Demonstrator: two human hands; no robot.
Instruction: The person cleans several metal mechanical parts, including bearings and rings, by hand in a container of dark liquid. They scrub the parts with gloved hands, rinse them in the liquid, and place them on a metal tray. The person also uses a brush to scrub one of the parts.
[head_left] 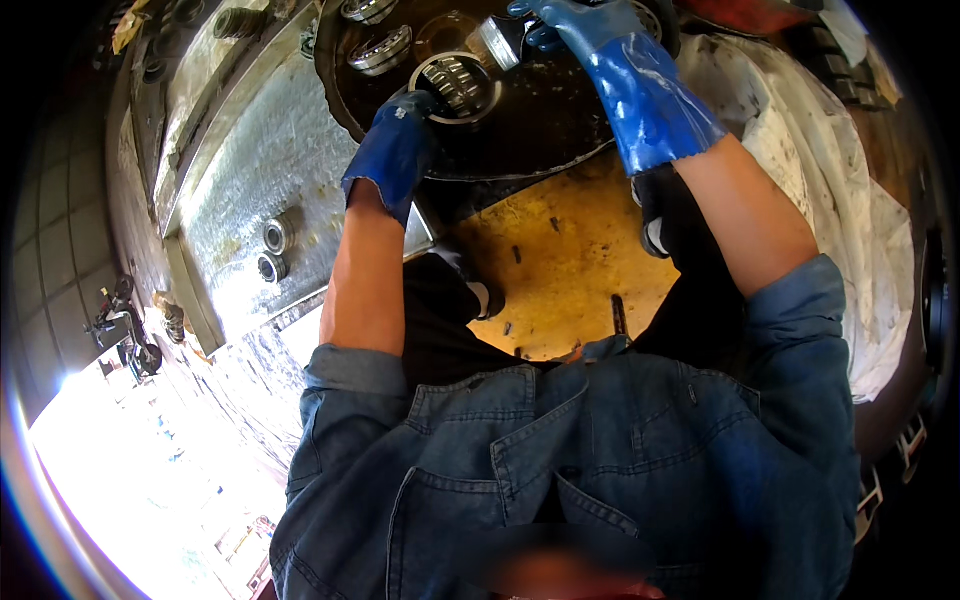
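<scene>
1. Fingers of the left hand (400, 140) grip a large bearing (457, 85) standing in the dark round basin (540, 130).
2. Right hand (590, 30) closes around a brush (497, 42), touching that bearing: cleaning looks underway.
3. Two more bearings (380, 50) wait in the basin; two small ones (275, 250) sit on the metal surface (260, 160) alongside.

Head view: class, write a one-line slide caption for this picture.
Blue-gloved left hand steadies a roller bearing in a dark round tray while the right hand holds a brush to it.
</scene>
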